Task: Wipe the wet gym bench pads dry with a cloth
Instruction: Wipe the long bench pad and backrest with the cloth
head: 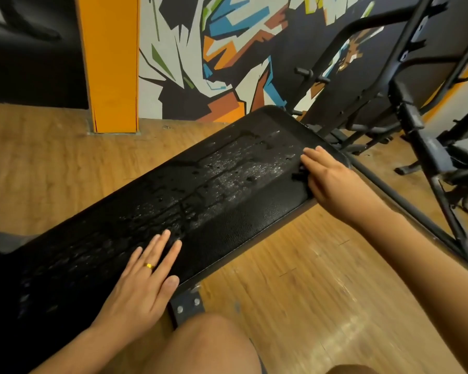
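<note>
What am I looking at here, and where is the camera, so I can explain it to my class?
There is no machine: a person wears one camera on the head, looking down at their own hands. The long black padded gym bench pad runs slantwise over a wooden floor, and water droplets cover it. The left hand, wearing a gold ring, lies flat on the near part. The right hand rests on the far end, fingers straight. A dark shape under them may be a cloth; I cannot tell.
</note>
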Demonstrator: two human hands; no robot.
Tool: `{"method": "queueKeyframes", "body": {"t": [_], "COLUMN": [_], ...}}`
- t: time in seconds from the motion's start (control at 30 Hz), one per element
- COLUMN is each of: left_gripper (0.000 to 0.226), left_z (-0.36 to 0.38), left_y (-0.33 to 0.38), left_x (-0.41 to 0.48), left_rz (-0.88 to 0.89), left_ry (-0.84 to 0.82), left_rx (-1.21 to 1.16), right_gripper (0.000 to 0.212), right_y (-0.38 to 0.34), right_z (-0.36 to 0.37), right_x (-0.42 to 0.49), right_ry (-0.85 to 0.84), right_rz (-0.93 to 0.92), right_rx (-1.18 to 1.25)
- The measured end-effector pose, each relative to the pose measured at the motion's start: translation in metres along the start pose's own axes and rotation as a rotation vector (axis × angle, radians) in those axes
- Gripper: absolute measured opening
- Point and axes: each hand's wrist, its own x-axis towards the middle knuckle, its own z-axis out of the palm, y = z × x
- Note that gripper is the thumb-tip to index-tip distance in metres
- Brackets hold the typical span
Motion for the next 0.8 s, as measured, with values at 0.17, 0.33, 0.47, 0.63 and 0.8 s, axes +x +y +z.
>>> {"method": "queueKeyframes", "body": {"t": [0.17,0.33,0.47,0.63,0.8], "left_gripper": [0.058,0.058,0.059,0.059,0.059], "left_z": [-0.002,-0.001,-0.001,-0.001,-0.004], "left_y": [-0.003,-0.003,-0.002,-0.002,-0.002], "left_x": [0.001,0.001,0.002,0.002,0.001], "left_rz": [0.037,0.036,0.039,0.039,0.039], "left_ry": [-0.005,-0.006,-0.006,-0.006,-0.007], "left_rx": [-0.016,-0.021,-0.029,-0.018,-0.013], "right_gripper": [0.046,0.048,0.053,0.053,0.047], "right_y": [0.006,0.019,0.033,0.034,0.012], "right_z": [-0.002,-0.007,-0.007,-0.001,0.004], "right_x": [0.036,0.072,0.044,0.067,0.124], "right_ry": [-0.053,-0.137,-0.136,-0.153,-0.155], "right_rz": [0.028,-0.002,-0.027,-0.102,-0.100], "right_rx": [-0.007,0.017,0.049,0.006,-0.009]}}
